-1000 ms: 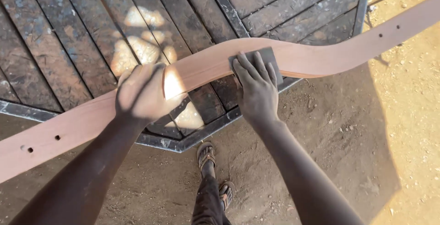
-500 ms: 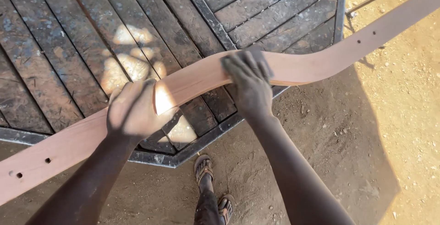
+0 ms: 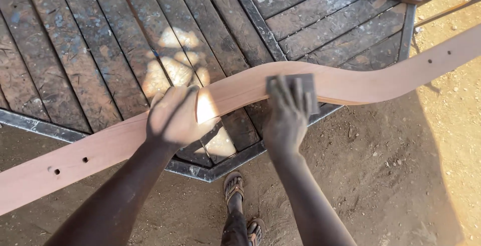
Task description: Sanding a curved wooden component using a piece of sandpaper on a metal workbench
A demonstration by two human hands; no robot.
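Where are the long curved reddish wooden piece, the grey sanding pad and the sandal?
long curved reddish wooden piece (image 3: 371, 83), head view, bare face.
grey sanding pad (image 3: 306, 83), head view, upper right corner.
sandal (image 3: 233, 187), head view, straps.
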